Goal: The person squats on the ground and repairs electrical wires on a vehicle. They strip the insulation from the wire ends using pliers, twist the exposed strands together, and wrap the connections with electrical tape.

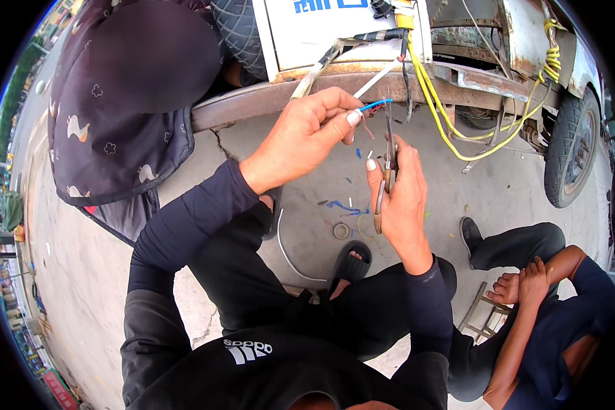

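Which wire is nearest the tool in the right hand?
The blue wire pinched by the left hand: its end lies at the tool; the yellow cables hang farther right.

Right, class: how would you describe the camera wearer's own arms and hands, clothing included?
The left hand and right hand are ungloved. Snug dark-navy fabric sleeves cover the forearms to the wrists; looser black fabric sleeves cover the upper arms.

A dark padded cloth [116, 160] with pale bird shapes spreads at the left. Right, a black-tyred wheel [575, 147] stands on grey ground [506, 188]; nearer, a person [550, 345] sits, a stool [497, 305] close by. A small ring [335, 231] lies mid-ground.
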